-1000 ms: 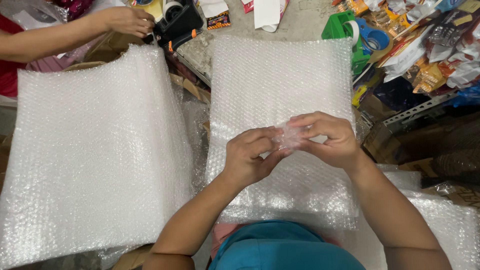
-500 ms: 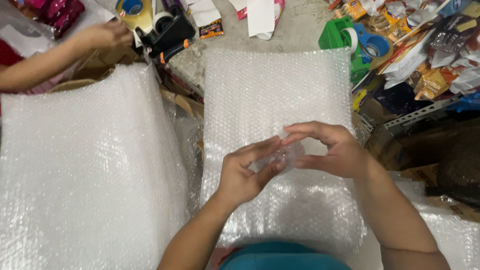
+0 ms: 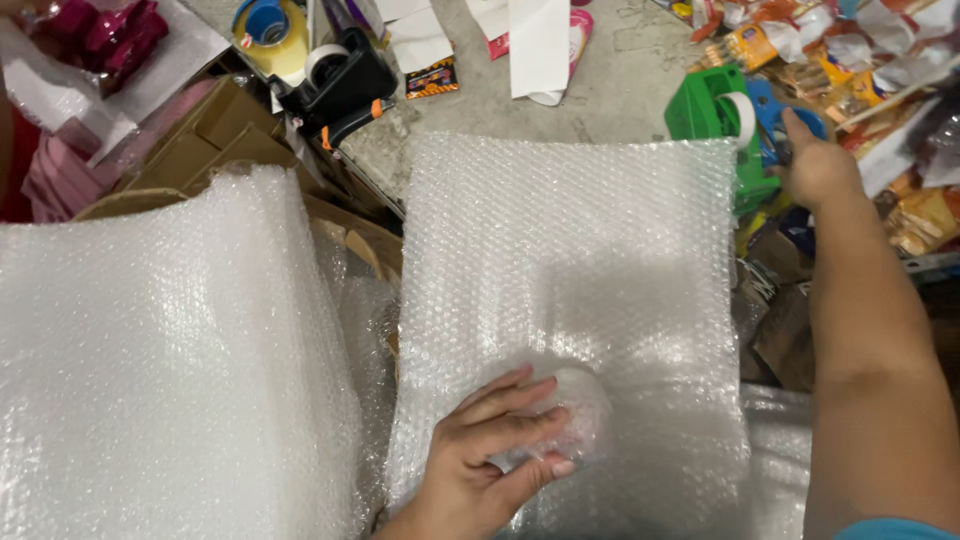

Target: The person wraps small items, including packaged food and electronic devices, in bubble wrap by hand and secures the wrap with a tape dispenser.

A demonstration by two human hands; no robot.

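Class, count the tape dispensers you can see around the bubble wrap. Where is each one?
2. A black tape dispenser sits at the top left by the cardboard; a green tape dispenser sits at the top right, beside the right hand. Clutter may hide others.

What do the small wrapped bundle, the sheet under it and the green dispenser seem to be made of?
Wrapped bundle under the left hand: clear bubble wrap, contents hidden. Sheet: soft clear plastic, rows of glossy bubbles. Green dispenser by the right hand: likely hard plastic, smooth and shiny.

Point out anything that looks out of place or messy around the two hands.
The bubble wrap sheet lies flat under the left hand, which grips a small wrapped bundle. The clutter is beside the right hand: crumpled packets heaped around the green tape dispenser.
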